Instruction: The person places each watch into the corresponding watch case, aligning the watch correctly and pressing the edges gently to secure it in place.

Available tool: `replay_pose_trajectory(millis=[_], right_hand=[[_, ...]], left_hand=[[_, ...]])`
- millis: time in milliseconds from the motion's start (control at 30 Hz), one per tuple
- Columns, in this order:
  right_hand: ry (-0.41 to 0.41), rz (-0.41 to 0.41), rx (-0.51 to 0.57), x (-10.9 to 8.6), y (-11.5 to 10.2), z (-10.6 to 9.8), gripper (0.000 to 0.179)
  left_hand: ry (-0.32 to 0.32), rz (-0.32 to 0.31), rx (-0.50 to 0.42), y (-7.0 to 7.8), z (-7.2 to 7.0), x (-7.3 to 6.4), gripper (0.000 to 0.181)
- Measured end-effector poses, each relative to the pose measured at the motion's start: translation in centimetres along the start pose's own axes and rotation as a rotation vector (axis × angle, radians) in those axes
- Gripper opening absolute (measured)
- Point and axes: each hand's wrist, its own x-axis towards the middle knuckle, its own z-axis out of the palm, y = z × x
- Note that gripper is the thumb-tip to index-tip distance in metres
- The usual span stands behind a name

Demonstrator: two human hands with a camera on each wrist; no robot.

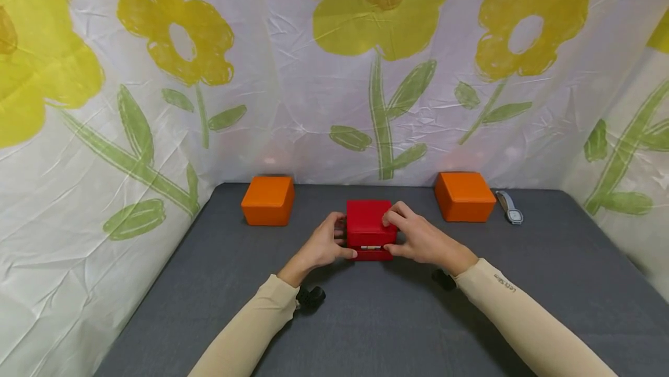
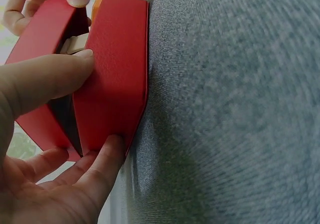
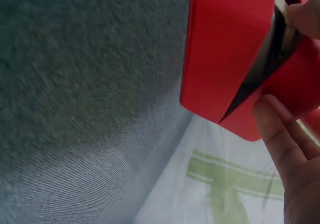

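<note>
A red hinged box [image 1: 367,217] sits on the table in the middle of the head view, its lid raised a little at the front. Through the gap a pale thing [image 2: 76,43] shows inside; its kind cannot be made out. My left hand [image 1: 325,244] holds the box from the left, thumb at the front by the gap and fingers along the side. From the right, my right hand [image 1: 420,239] grips the lid, its thumb at the gap's front edge and its fingers on the lid's top and side. The right wrist view shows the lid apart from the base [image 3: 225,43].
One orange box [image 1: 268,200] stands at the back left of the grey table [image 1: 366,330], another orange box [image 1: 465,196] at the back right. Beside the latter lies a wristwatch [image 1: 509,207] with a light strap. A flower-printed curtain [image 1: 292,104] hangs behind.
</note>
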Motion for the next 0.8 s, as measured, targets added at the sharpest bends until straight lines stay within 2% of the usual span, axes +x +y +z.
replay_pose_trajectory(millis=[267,467,633,800], right_hand=[[0.01,0.043,-0.052,-0.12,-0.26,0.83,0.042],[0.004,0.073,-0.068,-0.2,-0.43,1.06,0.044],[-0.002,0.091,-0.039,-0.52,-0.68,1.05,0.043],[0.042,0.125,0.049,-0.96,-0.83,0.98,0.045]], left_hand=[[0.011,0.023,-0.005,-0.25,0.05,0.05,0.082],[0.001,0.035,0.025,-0.2,-0.01,0.0,0.08],[-0.01,0.04,0.034,-0.32,0.03,-0.07,0.078],[-0.007,0.05,0.029,-0.15,0.05,-0.31,0.076]])
